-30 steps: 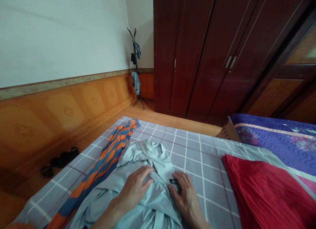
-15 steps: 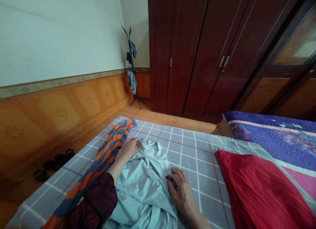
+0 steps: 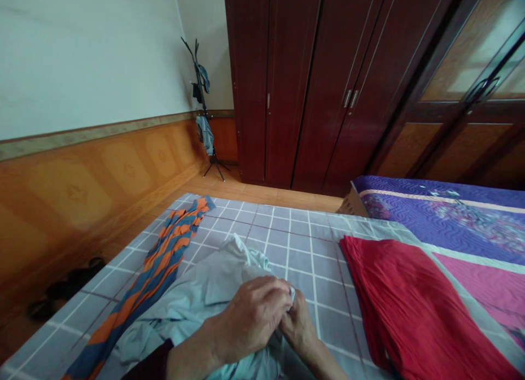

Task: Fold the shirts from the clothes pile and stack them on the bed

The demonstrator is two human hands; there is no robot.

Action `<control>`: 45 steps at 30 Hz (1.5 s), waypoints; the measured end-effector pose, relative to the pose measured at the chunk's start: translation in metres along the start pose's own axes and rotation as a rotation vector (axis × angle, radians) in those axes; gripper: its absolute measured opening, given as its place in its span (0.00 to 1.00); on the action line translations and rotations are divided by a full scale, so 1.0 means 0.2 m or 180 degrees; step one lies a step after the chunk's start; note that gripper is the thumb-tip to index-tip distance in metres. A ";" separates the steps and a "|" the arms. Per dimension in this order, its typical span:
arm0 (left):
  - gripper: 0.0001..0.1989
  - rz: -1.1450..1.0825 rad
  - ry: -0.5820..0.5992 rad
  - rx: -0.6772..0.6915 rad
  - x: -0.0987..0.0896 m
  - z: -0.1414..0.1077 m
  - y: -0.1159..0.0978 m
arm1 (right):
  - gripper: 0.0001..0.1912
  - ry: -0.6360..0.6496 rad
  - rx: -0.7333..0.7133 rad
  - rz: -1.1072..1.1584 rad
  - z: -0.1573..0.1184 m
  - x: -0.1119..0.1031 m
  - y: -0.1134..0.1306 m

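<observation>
A pale green shirt lies crumpled on the checked sheet, its collar end toward the far side of the bed. My left hand reaches across it, fingers closed in a pinch on a bit of its fabric at the right edge. Right beside, my right hand touches the left one, its fingers also closed on the same edge. A small fold of pale cloth shows between the fingertips. The left hand partly hides the right hand's fingers and the shirt beneath.
An orange and blue striped garment stretches along the left of the grey checked sheet. Red folded cloth lies at the right. Beyond are a purple quilt, a dark red wardrobe and a coat stand. Dark shoes sit on the floor.
My left hand has left the shirt's far collar end and crossed to the right hand. Both now grip the right edge. The shirt has become more bunched and spread leftward. The view turned slightly right.
</observation>
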State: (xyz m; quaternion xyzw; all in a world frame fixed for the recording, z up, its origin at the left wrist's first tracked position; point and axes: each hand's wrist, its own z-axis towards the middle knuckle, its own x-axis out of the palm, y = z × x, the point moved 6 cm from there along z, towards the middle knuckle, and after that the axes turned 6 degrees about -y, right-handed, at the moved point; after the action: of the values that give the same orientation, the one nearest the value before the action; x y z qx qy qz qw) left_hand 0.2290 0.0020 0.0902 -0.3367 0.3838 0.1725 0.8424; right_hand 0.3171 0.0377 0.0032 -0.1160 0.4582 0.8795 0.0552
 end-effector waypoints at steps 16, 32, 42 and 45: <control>0.33 0.0591 0.0972 -0.1791 0.19 -0.68 0.47 | 0.07 -0.3069 0.2054 0.2596 0.19 -0.83 0.06; 0.23 0.0235 -0.0714 -0.0899 -0.06 -0.02 0.45 | 0.06 -0.2272 0.2331 0.3075 0.20 -0.71 0.11; 0.11 -0.0454 -0.0657 -0.1298 0.39 -0.04 0.42 | 0.13 -0.1838 0.2036 0.2554 0.23 -0.62 0.18; 0.07 -0.1518 -0.1497 -0.2092 0.07 -0.04 0.52 | 0.16 -0.1763 0.1935 0.1868 0.23 -0.67 0.11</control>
State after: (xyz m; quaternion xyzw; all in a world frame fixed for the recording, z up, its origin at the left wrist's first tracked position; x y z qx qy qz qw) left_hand 0.1768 0.0709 0.0303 -0.6162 0.0194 0.1581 0.7713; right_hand 0.4351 0.0634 0.0809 0.2767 0.6750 0.6826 -0.0435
